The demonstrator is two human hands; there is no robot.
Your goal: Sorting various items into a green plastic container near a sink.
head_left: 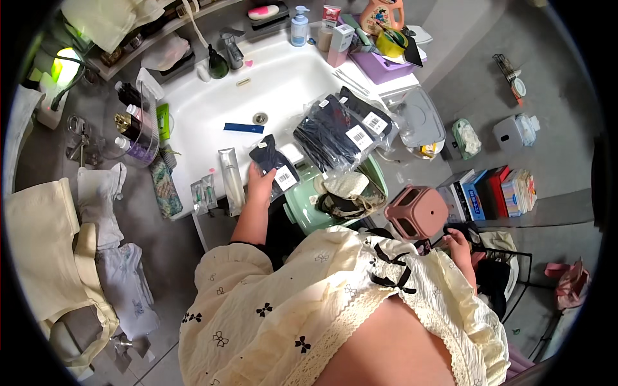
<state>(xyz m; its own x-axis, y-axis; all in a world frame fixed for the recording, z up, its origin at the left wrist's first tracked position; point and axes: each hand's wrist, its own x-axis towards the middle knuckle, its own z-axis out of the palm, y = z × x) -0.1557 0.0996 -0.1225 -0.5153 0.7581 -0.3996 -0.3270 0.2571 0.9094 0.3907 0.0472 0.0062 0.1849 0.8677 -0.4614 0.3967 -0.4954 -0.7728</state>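
Note:
My left hand (259,186) is closed on the edge of a small dark folded-cloth package (269,156) in clear plastic with a white label. It holds this at the sink's front edge. Just right of it, a larger plastic-wrapped dark package (329,132) and another dark package (368,116) lie over the sink's right side. Below them stands a green basin (297,207) with cream and dark cloth items inside. My right hand (458,248) hangs low at the right, beside a pink stool (417,212). Its fingers are loosely bent and apart, with nothing visible in them.
A white sink (199,109) holds a dark blue strip (244,127). Clear packets (230,180) lie on its front rim. Bottles in a clear rack (138,122) stand left, a purple basket (383,67) back right. Books (496,193) line the right wall; a cream bag (45,244) hangs left.

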